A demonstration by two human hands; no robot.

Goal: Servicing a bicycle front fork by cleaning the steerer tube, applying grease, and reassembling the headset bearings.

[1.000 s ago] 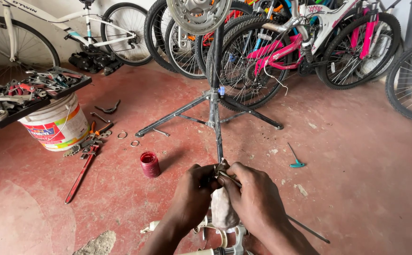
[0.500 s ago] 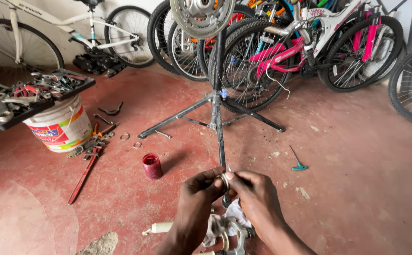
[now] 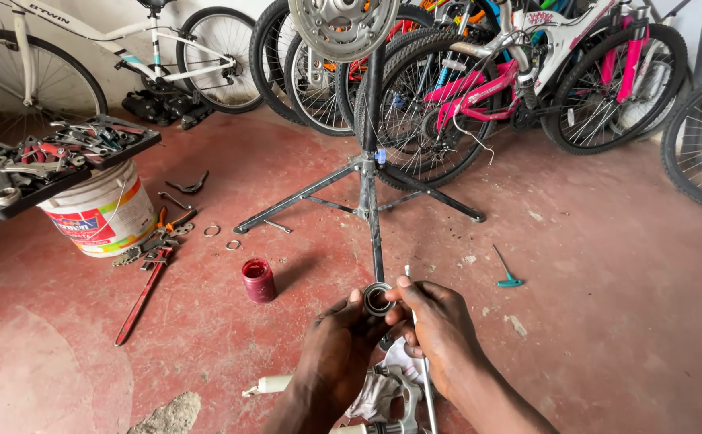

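Both hands met just below the centre of the view, and between them sat a small round metal bearing ring (image 3: 378, 299), dark in the middle, silvery at the rim. The left hand (image 3: 339, 345) had its grip pinched on the ring from the seven o'clock side, thumb and fingertips on the edge; the right hand (image 3: 439, 333) had its grip closed on it from the four o'clock side, fingertips over the top. The ring was held up off the floor, directly in front of the upright of the repair stand (image 3: 367, 193).

To my eye, the step wanted a light, even pinch on the rim only, with the open face tilted to the eye and the fingers off the inner track. A slip would have sent it rolling across the floor.

Under the wrists lay a grimy rag (image 3: 383, 386) and some metal bike parts, partly hidden. The floor (image 3: 608, 321) was worn red concrete, dusty and patchy. At nine o'clock of the hands stood a small red pot (image 3: 258, 280); further out at ten, loose wrenches and washers, a paint bucket (image 3: 102, 213) and a black tool tray (image 3: 53, 161) resting on it. A teal hex key (image 3: 505, 269) lay at two o'clock. Bicycles lined the far wall at twelve.
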